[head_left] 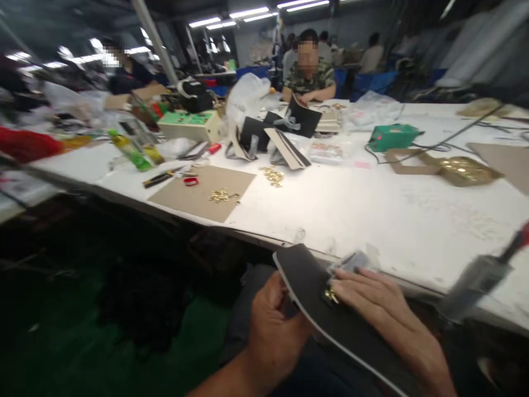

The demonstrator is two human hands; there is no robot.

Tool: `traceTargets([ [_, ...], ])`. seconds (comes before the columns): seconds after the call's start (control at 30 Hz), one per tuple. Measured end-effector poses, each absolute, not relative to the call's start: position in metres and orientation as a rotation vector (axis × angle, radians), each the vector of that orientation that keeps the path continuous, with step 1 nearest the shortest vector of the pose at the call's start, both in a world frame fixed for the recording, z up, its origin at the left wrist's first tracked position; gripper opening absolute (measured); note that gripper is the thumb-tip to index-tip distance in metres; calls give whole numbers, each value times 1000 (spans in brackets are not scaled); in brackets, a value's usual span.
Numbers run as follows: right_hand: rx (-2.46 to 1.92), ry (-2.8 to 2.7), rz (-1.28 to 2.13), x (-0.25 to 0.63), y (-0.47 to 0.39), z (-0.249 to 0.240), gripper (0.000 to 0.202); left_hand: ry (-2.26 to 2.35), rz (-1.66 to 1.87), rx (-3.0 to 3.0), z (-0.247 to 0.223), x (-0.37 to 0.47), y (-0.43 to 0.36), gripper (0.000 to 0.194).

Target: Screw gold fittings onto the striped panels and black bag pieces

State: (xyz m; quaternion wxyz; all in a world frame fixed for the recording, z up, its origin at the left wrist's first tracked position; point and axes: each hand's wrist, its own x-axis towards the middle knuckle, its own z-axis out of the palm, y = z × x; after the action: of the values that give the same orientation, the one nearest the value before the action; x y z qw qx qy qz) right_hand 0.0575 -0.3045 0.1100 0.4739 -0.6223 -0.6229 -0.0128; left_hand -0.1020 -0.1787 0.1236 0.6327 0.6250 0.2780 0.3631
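A dark bag-like panel (301,275) with a pale edge is held tilted over my lap, close to the table's front edge. My left hand (275,325) is closed on its left edge, thumb and fingers pinching it. My right hand (384,303) lies across the panel's face, fingers together and bearing on it. At those fingertips sits a small gold metal fitting (331,295), partly covered. Just beyond the fingers, a grey piece in clear plastic (354,261) shows. My right thumb is hidden.
The white table (330,215) carries brown cardboard (185,201) with gold fittings (223,195), more fittings (273,176), dark panels (301,118), a green box (394,137) with a cable, and a bottle (130,151). A blurred grey tool (475,286) stands right. A co-worker (309,71) sits opposite.
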Motion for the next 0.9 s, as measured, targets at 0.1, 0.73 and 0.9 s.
traceTargets([
  [0.1,-1618,-1522,-59,51,-307,107,37,717,789,1452,115,-102,-162,55],
  [0.73,-1539,-1533,198,77,-312,118,38,2,717,1897,130,-79,-133,23],
  [0.9,-1667,-1202,291,74,-304,116,26,272,640,1980,126,-66,-133,19],
])
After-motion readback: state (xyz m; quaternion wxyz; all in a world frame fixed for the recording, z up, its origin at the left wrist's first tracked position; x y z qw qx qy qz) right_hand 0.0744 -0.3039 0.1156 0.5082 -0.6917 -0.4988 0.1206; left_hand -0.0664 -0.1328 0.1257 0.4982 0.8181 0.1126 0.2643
